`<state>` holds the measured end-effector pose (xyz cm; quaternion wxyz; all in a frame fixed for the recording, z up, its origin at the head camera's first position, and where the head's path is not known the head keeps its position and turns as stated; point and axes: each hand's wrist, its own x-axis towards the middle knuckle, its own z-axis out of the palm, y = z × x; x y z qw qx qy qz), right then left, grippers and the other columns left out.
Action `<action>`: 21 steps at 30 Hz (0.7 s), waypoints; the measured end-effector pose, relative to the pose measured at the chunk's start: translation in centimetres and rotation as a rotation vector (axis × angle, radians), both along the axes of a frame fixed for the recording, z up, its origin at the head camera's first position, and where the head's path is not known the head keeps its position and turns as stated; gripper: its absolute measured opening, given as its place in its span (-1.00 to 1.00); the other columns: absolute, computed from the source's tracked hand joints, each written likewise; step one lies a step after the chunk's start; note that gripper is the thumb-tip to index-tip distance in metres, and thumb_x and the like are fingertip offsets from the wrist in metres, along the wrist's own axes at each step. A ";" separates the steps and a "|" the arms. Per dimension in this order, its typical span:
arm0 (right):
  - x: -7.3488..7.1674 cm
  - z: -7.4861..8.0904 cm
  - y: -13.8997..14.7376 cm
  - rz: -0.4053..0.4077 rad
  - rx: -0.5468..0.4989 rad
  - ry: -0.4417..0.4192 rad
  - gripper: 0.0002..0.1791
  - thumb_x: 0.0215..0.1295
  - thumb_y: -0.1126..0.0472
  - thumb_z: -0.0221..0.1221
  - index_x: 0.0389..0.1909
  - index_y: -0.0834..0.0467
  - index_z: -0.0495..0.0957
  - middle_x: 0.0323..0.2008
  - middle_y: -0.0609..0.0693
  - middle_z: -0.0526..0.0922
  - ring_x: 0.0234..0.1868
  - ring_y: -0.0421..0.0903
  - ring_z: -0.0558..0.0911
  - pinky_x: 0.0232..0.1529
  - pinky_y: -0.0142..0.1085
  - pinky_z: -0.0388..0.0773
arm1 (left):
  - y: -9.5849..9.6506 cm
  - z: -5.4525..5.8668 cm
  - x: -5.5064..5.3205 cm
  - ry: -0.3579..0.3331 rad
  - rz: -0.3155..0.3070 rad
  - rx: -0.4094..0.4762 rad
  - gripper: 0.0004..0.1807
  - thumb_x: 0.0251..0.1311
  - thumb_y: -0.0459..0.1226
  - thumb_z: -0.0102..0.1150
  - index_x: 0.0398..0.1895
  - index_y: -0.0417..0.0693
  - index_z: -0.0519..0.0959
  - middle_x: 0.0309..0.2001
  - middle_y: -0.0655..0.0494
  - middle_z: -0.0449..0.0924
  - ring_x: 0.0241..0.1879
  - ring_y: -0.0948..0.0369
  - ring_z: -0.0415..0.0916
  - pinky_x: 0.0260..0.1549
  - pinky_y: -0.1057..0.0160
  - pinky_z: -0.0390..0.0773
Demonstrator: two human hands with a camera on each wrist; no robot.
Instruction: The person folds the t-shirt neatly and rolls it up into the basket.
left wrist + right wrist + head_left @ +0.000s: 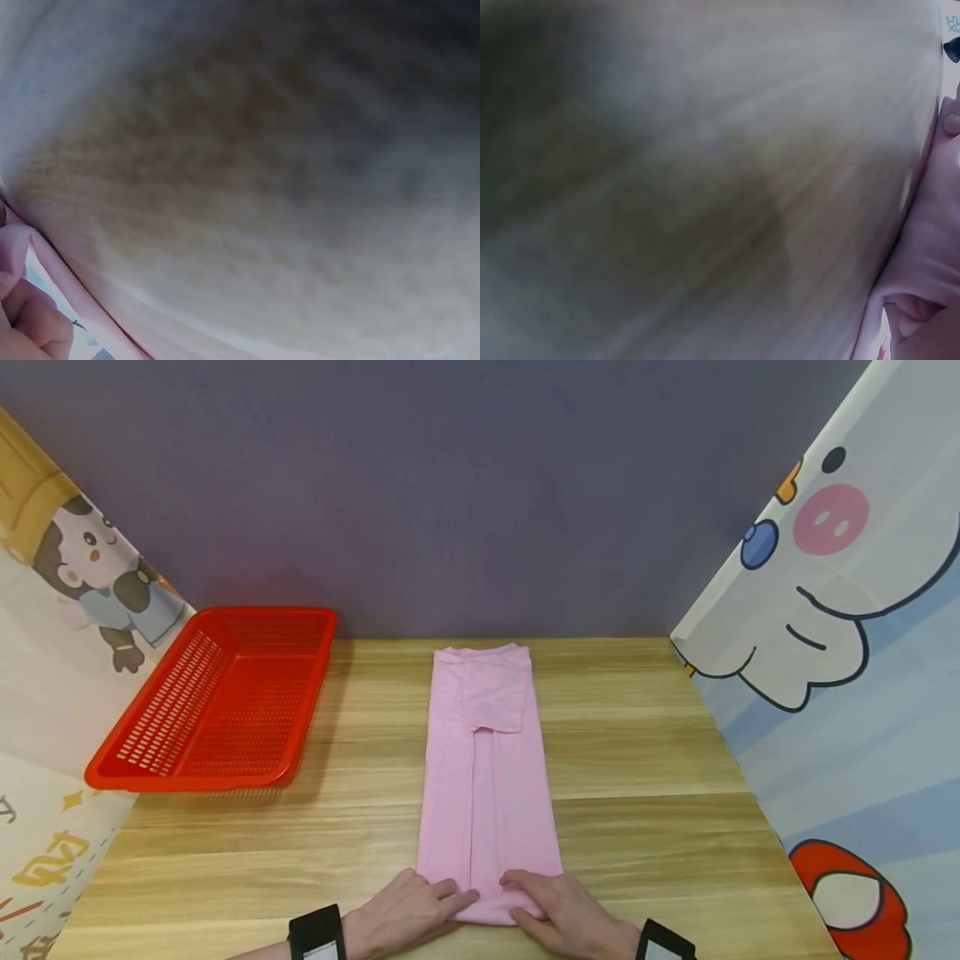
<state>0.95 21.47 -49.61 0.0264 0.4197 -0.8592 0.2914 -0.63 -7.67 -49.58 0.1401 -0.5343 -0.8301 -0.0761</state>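
A pink shirt lies on the wooden table, folded lengthwise into a long narrow strip. One short flap like a sleeve is laid over its far end. My left hand grips the left part of the near edge, its fingers bent around the cloth. At the right part of that edge, my right hand pinches the fabric between thumb and fingers. Pink cloth shows beside the curled fingers in the left wrist view. The right wrist view shows the cloth wrapped over part of a finger.
A red plastic basket with perforated sides stands at the left of the table. Behind the table rises a dark grey panel. Cartoon-printed sheets border the left and right sides.
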 end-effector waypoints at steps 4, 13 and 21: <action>0.1 0.0 0.2 0.022 0.029 0.017 -0.68 0.37 -0.03 0.24 0.03 0.00 0.49 -0.22 -0.27 0.65 -0.41 -0.51 0.50 -0.38 -0.71 0.35 | 0.2 -0.1 -0.2 0.046 0.000 0.016 -0.80 0.21 0.02 0.30 -0.25 0.22 0.54 -0.52 0.42 0.45 -0.73 0.48 0.16 -0.71 0.49 -0.05; 0.2 0.4 -0.1 -0.008 0.105 0.211 -0.99 0.33 0.14 0.26 -0.27 -0.04 0.62 -0.34 -0.28 0.53 -0.37 -0.43 0.43 -0.34 -0.65 0.27 | 0.7 -0.1 -0.1 0.111 0.004 0.074 -0.76 0.47 -0.04 -0.01 -0.21 0.13 0.62 -0.23 0.31 0.54 -0.21 0.30 0.44 -0.15 0.35 0.43; 1.0 2.1 -1.3 -0.151 0.119 0.085 -0.92 0.26 0.30 0.25 -0.29 0.06 0.65 -0.28 -0.20 0.55 -0.23 -0.32 0.49 -0.18 -0.47 0.47 | 0.9 0.5 0.5 0.019 0.044 0.143 -0.80 0.26 -0.15 0.32 -0.11 0.02 0.63 -0.36 0.33 0.60 -0.34 0.38 0.49 -0.28 0.46 0.49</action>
